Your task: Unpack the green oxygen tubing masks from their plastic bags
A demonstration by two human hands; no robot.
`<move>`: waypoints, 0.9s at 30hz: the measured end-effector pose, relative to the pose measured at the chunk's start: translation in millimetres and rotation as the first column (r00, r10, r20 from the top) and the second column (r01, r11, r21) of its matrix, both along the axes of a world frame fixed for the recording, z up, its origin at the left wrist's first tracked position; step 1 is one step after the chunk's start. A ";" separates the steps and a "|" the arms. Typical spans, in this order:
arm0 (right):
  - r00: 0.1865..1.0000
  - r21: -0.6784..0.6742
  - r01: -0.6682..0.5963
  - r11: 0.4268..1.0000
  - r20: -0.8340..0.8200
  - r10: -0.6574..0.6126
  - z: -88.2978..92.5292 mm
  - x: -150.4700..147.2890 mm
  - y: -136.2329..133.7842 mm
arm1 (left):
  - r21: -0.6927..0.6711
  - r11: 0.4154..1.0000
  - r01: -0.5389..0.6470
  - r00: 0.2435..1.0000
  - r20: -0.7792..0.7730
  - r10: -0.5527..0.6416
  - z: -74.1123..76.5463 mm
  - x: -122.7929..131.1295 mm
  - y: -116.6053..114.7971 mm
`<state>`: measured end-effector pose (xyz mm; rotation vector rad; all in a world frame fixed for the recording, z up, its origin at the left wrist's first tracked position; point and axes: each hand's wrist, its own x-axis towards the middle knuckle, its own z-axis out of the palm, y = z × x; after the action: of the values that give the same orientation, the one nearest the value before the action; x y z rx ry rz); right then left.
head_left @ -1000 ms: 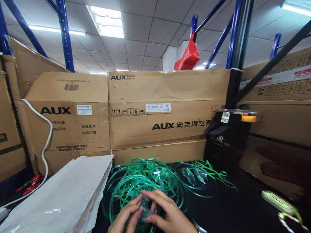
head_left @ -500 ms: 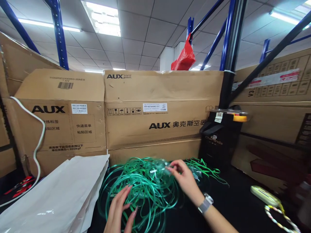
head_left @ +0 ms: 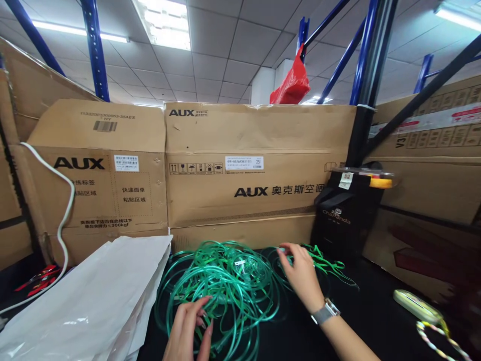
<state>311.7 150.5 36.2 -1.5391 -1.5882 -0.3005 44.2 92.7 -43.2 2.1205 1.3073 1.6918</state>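
Two bare hands are over the black table. The left hand is nearest, at the near left side of a tangled heap of shiny green, see-through tubing; its thumb and fingers are bent and stand apart, and I see nothing held between them. The right hand reaches farther, to the right of the heap, with thumb and forefinger close to each other near a thin loop of tubing; I cannot tell whether they pinch something.

As I judge, the work is only partly done. Some thin bright-green strands lie separate beyond the right hand, but the large heap is left loose and tangled, with a clear plastic piece bearing a white label on its far right part.

About room: the near right of the table is bare up to a pale yellow-green oblong object with a beaded loop, so movement is freest there. On the left, large white flat sheets come just beside the heap and limit it. At the far right stands a black bag, and along the far side a long brown cardboard box makes a wall close behind the tubing.
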 end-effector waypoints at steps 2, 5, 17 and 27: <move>0.982 -0.053 -0.178 0.983 0.062 0.181 0.7 -24.4 -12.8 | 0.005 1.000 0.002 1.000 -0.021 -0.002 3.8 -2.9 -0.7; 0.910 -0.181 -0.377 0.908 0.113 0.400 -10.3 -57.5 -30.1 | 0.002 1.000 0.010 0.999 -0.040 -0.010 7.3 -5.7 -1.5; 0.855 -0.121 -0.489 0.864 -0.265 0.446 -22.9 -63.3 -22.3 | 0.037 0.959 -0.279 0.931 -0.233 0.280 6.8 -19.1 9.0; 0.751 -0.074 -0.519 0.851 -0.514 0.414 -13.0 -50.8 -16.1 | 0.142 0.894 -0.426 0.710 -0.559 0.427 -7.4 -46.9 29.0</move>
<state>260.9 134.3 23.2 -1.1746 -1.5605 0.5230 -2.8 121.7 -50.6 2.6060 2.1056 1.1634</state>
